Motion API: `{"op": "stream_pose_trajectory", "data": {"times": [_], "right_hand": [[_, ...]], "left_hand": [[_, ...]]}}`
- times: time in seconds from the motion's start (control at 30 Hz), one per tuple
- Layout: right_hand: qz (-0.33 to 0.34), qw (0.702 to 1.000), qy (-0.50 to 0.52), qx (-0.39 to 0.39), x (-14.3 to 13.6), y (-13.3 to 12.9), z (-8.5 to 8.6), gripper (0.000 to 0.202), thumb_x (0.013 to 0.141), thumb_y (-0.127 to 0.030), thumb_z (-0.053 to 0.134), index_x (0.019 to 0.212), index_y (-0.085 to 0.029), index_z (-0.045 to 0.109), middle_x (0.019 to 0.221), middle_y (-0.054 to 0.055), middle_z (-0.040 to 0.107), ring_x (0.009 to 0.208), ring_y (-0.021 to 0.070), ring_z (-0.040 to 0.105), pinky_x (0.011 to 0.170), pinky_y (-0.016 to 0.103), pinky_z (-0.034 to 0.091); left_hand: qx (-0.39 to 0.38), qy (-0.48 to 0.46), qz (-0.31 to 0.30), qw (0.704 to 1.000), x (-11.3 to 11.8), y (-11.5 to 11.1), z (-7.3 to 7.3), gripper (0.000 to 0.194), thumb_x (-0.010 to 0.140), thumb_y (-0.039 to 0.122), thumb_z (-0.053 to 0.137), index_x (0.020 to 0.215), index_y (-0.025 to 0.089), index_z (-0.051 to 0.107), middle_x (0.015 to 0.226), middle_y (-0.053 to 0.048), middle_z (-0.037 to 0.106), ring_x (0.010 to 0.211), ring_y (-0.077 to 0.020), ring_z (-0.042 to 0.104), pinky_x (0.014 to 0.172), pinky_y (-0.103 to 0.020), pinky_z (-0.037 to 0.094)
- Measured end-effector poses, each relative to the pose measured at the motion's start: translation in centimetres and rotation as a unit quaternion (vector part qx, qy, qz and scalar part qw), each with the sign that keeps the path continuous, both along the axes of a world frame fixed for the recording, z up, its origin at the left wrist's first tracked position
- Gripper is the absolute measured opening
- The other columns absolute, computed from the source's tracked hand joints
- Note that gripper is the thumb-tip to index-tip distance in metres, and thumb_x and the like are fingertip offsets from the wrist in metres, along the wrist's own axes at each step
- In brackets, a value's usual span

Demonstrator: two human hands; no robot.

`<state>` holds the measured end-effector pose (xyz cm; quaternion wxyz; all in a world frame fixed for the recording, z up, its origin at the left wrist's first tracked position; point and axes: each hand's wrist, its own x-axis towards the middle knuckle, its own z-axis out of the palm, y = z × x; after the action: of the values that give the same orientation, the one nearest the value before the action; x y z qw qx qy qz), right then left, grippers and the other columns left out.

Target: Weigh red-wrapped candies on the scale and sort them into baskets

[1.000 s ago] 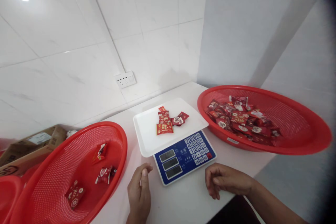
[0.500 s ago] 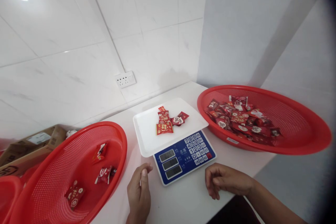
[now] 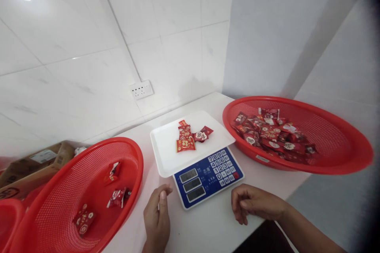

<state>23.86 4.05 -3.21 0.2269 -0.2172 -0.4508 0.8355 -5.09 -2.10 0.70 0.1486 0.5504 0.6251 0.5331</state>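
My left hand (image 3: pixel 158 214) rests on the white table at the left front corner of a blue and white digital scale (image 3: pixel 209 195). It is loosely open, thumb up, with nothing in it. At the scale's right front corner, my right hand (image 3: pixel 252 202) hangs relaxed and open, its fingers a little bent and no object in them. On the scale's white tray (image 3: pixel 166 162) lie several small red-wrapped packets (image 3: pixel 186 144), partly overlapping. Dark digits on the three displays (image 3: pixel 192 184) are too faint to read.
A large red basket (image 3: pixel 335 134) at the right holds a pile of similar packets. Another red basket (image 3: pixel 59 197) at the left has several scattered packets. Behind it stands a cardboard box (image 3: pixel 56 160). A wall socket (image 3: pixel 141 89) sits above the white table (image 3: pixel 192 231).
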Motion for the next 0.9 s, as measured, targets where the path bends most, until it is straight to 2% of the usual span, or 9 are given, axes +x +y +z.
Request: {"op": "stream_pose_trajectory", "data": {"times": [0.23, 0.33, 0.4, 0.47, 0.53, 0.6, 0.67, 0.8, 0.9], "right_hand": [[0.021, 0.998, -0.022, 0.047, -0.2, -0.2, 0.8, 0.037, 0.07, -0.046, 0.073, 0.085, -0.012, 0.066, 0.077, 0.008, 0.072, 0.064, 0.0139, 0.067, 0.059, 0.025, 0.048], [0.004, 0.992, -0.046, 0.118, -0.5, 0.1, 3.4, 0.038, 0.073, -0.046, 0.07, 0.094, -0.015, 0.065, 0.081, 0.007, 0.071, 0.068, 0.0146, 0.066, 0.063, 0.028, 0.05], [-0.088, 0.975, -0.083, 0.186, -0.9, 0.7, 5.9, 0.037, 0.076, -0.048, 0.065, 0.097, -0.017, 0.064, 0.083, 0.007, 0.07, 0.07, 0.0157, 0.065, 0.064, 0.03, 0.051], [-0.19, 0.927, -0.165, 0.276, -1.5, 1.9, 8.4, 0.036, 0.08, -0.048, 0.059, 0.102, -0.019, 0.064, 0.092, 0.008, 0.069, 0.081, 0.0188, 0.065, 0.072, 0.034, 0.052], [-0.257, 0.845, -0.264, 0.387, -2.4, 3.4, 10.3, 0.034, 0.084, -0.044, 0.053, 0.107, -0.021, 0.063, 0.105, 0.01, 0.067, 0.096, 0.023, 0.062, 0.084, 0.04, 0.05], [-0.288, 0.741, -0.328, 0.51, -3.3, 5.2, 11.1, 0.033, 0.087, -0.037, 0.046, 0.112, -0.021, 0.062, 0.115, 0.01, 0.064, 0.109, 0.026, 0.056, 0.096, 0.047, 0.043], [-0.278, 0.663, -0.364, 0.592, -4.3, 6.9, 11.0, 0.036, 0.089, -0.03, 0.041, 0.118, -0.021, 0.06, 0.124, 0.01, 0.06, 0.12, 0.0272, 0.048, 0.103, 0.05, 0.036], [-0.232, 0.602, -0.431, 0.63, -5.9, 9.2, 9.6, 0.04, 0.089, -0.023, 0.037, 0.123, -0.018, 0.057, 0.131, 0.01, 0.056, 0.131, 0.0291, 0.036, 0.106, 0.052, 0.031], [-0.199, 0.604, -0.448, 0.628, -6.3, 9.4, 9.4, 0.039, 0.089, -0.019, 0.036, 0.121, -0.017, 0.059, 0.128, 0.01, 0.058, 0.129, 0.0292, 0.039, 0.105, 0.053, 0.031]], "left_hand": [[0.001, 0.002, 0.002, 1.0, 0.1, 0.1, 0.3, 0.033, 0.088, 0.04, 0.044, 0.086, 0.017, 0.067, 0.081, -0.008, 0.072, 0.076, -0.0185, 0.068, 0.069, -0.027, 0.055], [-0.005, -0.004, 0.001, 1.0, 0.2, 0.1, 0.4, 0.033, 0.088, 0.041, 0.043, 0.085, 0.017, 0.067, 0.08, -0.007, 0.072, 0.076, -0.0188, 0.068, 0.069, -0.028, 0.055], [-0.008, -0.009, 0.001, 1.0, 0.2, 0.1, 0.4, 0.035, 0.088, 0.042, 0.043, 0.085, 0.017, 0.067, 0.081, -0.008, 0.072, 0.077, -0.0192, 0.068, 0.07, -0.029, 0.055], [-0.012, -0.014, -0.002, 1.0, 0.1, 0.0, 0.4, 0.036, 0.087, 0.043, 0.043, 0.086, 0.017, 0.067, 0.081, -0.008, 0.072, 0.078, -0.0199, 0.068, 0.071, -0.03, 0.055], [-0.015, -0.021, -0.005, 1.0, 0.0, -0.1, 0.4, 0.037, 0.087, 0.044, 0.044, 0.086, 0.017, 0.068, 0.081, -0.008, 0.072, 0.078, -0.0206, 0.067, 0.071, -0.031, 0.055], [-0.015, -0.03, -0.006, 0.999, 0.0, -0.1, 0.5, 0.038, 0.086, 0.046, 0.045, 0.085, 0.017, 0.068, 0.08, -0.008, 0.071, 0.078, -0.0212, 0.067, 0.071, -0.032, 0.055], [-0.017, -0.039, -0.001, 0.999, 0.2, -0.1, 0.6, 0.039, 0.085, 0.047, 0.045, 0.085, 0.017, 0.069, 0.08, -0.008, 0.072, 0.078, -0.0214, 0.067, 0.071, -0.033, 0.055], [-0.017, -0.069, 0.03, 0.997, 0.7, -0.1, 0.9, 0.039, 0.085, 0.049, 0.045, 0.085, 0.017, 0.069, 0.079, -0.008, 0.071, 0.078, -0.0213, 0.066, 0.072, -0.033, 0.054], [-0.017, -0.069, 0.027, 0.997, 0.6, -0.2, 1.0, 0.04, 0.085, 0.05, 0.045, 0.086, 0.017, 0.069, 0.079, -0.008, 0.071, 0.077, -0.021, 0.067, 0.072, -0.033, 0.055]]}}
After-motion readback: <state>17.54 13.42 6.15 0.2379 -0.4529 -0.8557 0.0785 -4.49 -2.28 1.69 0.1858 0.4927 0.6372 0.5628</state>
